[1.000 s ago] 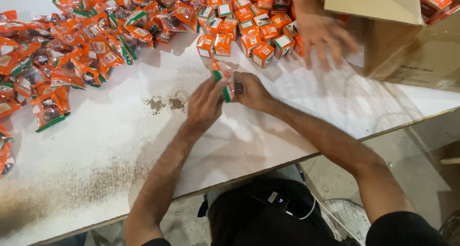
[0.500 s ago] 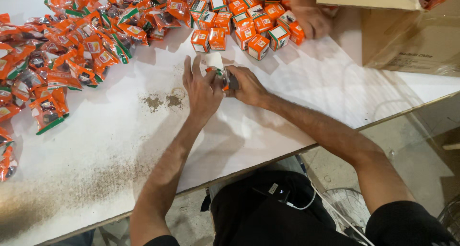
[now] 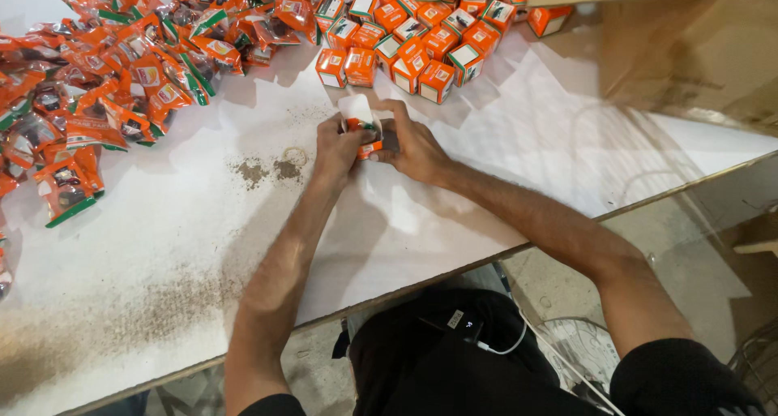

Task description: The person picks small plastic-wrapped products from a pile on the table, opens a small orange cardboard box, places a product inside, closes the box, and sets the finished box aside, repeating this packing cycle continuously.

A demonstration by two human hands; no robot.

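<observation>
While both forearms are stretched out over the white, scuffed bench, a small orange cardboard box with a white flap is held between the two hands just above the surface. The left hand is closed on the box's left side, its fingers pressed against the carton; the right hand grips the right side, fingers curled round it. The white flap is seen standing up above the fingertips. Just beyond, a cluster of like orange boxes is laid on the bench. To the far left, a heap of orange plastic packets is spread, and a brown cardboard carton is seen at the far right.
</observation>
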